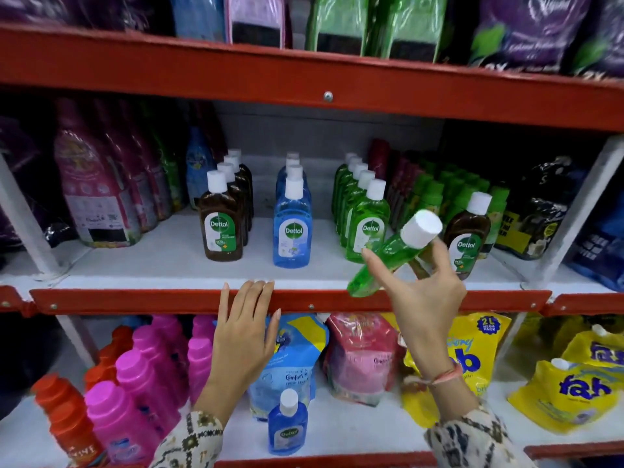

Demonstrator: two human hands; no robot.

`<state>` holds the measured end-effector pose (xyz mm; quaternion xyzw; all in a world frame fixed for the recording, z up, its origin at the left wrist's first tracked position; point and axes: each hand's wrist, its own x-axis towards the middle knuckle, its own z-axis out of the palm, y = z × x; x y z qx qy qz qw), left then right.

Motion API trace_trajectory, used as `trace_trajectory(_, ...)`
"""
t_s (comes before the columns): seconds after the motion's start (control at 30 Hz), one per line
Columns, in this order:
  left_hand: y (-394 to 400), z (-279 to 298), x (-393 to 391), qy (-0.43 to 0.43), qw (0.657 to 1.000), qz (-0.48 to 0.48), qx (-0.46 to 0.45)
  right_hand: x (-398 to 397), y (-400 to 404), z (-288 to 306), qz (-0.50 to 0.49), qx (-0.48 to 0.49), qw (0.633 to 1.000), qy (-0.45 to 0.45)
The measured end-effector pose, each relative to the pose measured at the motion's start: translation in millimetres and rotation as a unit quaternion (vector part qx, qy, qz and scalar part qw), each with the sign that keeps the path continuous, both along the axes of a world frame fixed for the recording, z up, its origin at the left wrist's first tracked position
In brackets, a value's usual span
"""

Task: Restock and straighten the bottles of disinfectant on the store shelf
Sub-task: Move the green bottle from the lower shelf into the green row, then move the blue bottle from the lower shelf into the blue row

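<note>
On the middle shelf [169, 265] stand three rows of white-capped Dettol bottles: a brown row [221, 228], a blue row [292, 231] and a green row [366, 228]. A lone brown bottle [467, 238] stands at the right of the green row. My right hand [425, 292] holds a green bottle [388, 261] tilted, cap up and to the right, just in front of the green row. My left hand [243, 329] rests flat on the shelf's red front edge [135, 300], fingers apart, holding nothing. One blue Dettol bottle [287, 423] stands alone on the shelf below.
Pink and purple detergent bottles [98, 194] fill the left of the middle shelf; green and dark packs [432, 197] crowd the right. Below are pink bottles [141, 383], orange bottles [64, 417], refill pouches [361, 356] and yellow bags [574, 390]. Gaps separate the Dettol rows.
</note>
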<state>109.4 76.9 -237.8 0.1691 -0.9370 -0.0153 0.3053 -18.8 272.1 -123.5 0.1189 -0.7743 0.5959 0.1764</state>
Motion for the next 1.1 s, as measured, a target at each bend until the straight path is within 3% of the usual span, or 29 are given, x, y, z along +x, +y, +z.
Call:
trace_trajectory(0.37, 5, -2, -4, 0.012, 0.999, -0.023, -0.022, -72, -23, 2, -0.004, 0.137, 0.989, -0.051)
trace_trajectory(0.57, -13, 28, -35, 0.052, 0.997, -0.029, -0.046, -101, -38, 29, -0.012, 0.139, 0.990, -0.003)
trace_trajectory(0.83, -45, 80, -74, 0.112, 0.991, -0.019, -0.076, -123, -64, 80, 0.007, 0.091, 0.994, 0.064)
trace_trajectory(1.1, -79, 150, -115, 0.158, 0.980, -0.004, -0.121, -82, -92, 101, -0.001, -0.044, 0.968, 0.246)
